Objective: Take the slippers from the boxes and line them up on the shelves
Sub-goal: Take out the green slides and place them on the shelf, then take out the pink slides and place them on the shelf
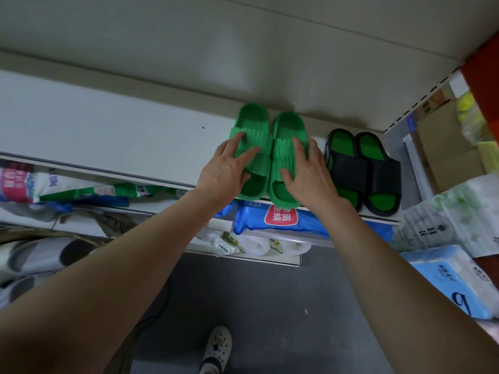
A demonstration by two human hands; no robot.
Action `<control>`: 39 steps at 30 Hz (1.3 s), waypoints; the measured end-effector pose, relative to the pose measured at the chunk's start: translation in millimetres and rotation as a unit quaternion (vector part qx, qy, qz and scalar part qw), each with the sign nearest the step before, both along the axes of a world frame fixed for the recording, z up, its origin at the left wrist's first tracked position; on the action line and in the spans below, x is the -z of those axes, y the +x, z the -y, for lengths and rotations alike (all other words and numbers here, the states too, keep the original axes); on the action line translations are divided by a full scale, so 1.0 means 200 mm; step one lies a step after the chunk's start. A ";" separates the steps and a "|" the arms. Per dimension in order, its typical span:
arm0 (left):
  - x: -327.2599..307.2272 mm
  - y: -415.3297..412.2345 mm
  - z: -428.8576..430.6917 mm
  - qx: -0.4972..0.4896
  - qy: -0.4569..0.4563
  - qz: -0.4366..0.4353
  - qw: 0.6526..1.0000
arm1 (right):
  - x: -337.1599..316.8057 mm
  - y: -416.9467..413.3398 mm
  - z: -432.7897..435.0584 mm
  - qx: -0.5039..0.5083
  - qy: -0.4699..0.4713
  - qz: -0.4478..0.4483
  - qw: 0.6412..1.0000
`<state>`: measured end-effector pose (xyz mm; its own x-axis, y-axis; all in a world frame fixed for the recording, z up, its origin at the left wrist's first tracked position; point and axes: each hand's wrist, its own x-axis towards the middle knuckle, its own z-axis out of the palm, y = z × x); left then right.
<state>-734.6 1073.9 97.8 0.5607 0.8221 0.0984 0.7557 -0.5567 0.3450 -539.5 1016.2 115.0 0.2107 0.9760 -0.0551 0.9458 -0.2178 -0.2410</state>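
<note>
You have four slippers on the top shelf [108,130]: two green slippers [287,125] and two black slippers [351,168]. Two grey slippers [40,255] show at the lower left, both partly cut off by the edge. Two hands are in view, your left hand [226,171] and your right hand [310,176]. There is one white clog [218,346], one blue bag [270,220] and one tissue pack [445,276]. The white packets [253,245] sit too bunched for you to count.
</note>
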 end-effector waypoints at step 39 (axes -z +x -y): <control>0.69 -3.23 1.06 -0.319 -0.113 -0.161 0.927 | 0.57 -2.72 0.71 -0.250 -0.169 -0.085 0.950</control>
<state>-1381.4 861.4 -39.7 -0.0758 0.9757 -0.2054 0.9904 0.0975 0.0980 -1084.4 874.1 1.4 -0.3142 0.8725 -0.3741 0.9052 0.1566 -0.3952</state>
